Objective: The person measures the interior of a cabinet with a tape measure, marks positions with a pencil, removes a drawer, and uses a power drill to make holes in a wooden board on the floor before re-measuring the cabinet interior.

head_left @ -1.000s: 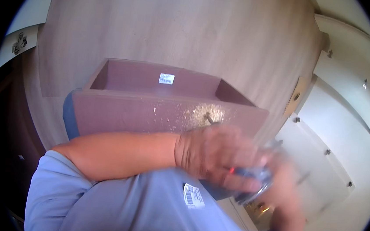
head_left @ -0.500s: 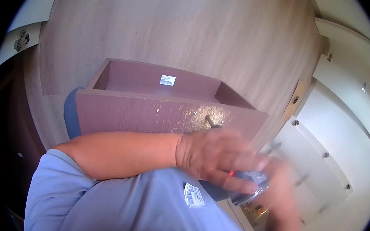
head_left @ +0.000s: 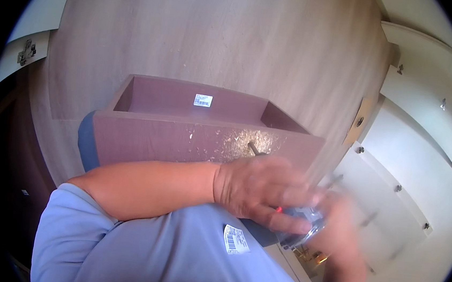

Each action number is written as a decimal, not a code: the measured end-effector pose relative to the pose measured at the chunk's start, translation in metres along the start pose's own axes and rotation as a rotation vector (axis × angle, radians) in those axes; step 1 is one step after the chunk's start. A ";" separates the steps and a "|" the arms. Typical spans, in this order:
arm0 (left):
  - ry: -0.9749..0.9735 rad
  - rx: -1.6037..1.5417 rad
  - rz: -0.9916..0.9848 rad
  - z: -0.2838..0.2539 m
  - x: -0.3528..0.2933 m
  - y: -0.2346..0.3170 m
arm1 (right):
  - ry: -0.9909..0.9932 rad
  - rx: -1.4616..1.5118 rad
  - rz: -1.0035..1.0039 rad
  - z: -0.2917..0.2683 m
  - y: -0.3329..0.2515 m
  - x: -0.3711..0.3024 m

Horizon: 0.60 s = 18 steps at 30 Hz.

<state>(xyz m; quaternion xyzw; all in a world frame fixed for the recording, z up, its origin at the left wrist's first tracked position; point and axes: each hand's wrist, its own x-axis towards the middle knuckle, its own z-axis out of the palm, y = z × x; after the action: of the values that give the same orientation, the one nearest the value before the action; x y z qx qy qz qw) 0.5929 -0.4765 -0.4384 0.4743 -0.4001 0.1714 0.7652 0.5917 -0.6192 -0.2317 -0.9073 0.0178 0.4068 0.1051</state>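
A drill (head_left: 300,228), dark and shiny with a small red part, is mostly hidden by my hands. My left hand (head_left: 262,192) lies over its front, fingers wrapped round it. Behind it my right hand (head_left: 332,212) grips the rear of the drill, though motion smears its fingers. A thin bit (head_left: 254,148) points from the drill at the near side of a reddish-brown wooden box (head_left: 145,139). Pale wood chips (head_left: 235,144) lie round the bit's tip on that panel. The box is open at the top, with a white label (head_left: 203,101) on its inner far wall.
Wood-look floor (head_left: 219,33) stretches beyond the box, with scattered crumbs. White panels (head_left: 414,141) with metal fittings lie at the right, beside a small cardboard piece (head_left: 358,121). At the left is a white panel with a metal hinge (head_left: 27,52).
The box and the bit sit very slightly further left and lower in the picture. Both hands keep their hold on the drill; the right stays blurred.
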 end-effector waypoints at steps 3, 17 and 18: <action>0.028 0.003 -0.063 0.001 0.004 0.000 | -0.051 0.022 0.021 -0.009 0.000 0.008; -0.014 -0.063 -0.029 -0.006 0.002 0.002 | -0.065 0.014 0.052 -0.007 -0.008 0.003; -0.017 -0.055 -0.033 -0.006 0.004 0.002 | -0.085 0.023 0.060 -0.012 -0.008 0.005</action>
<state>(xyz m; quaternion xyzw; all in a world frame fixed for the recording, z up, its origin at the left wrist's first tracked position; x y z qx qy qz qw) 0.5970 -0.4706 -0.4355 0.4609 -0.4034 0.1437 0.7773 0.6044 -0.6140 -0.2263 -0.8869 0.0450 0.4478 0.1039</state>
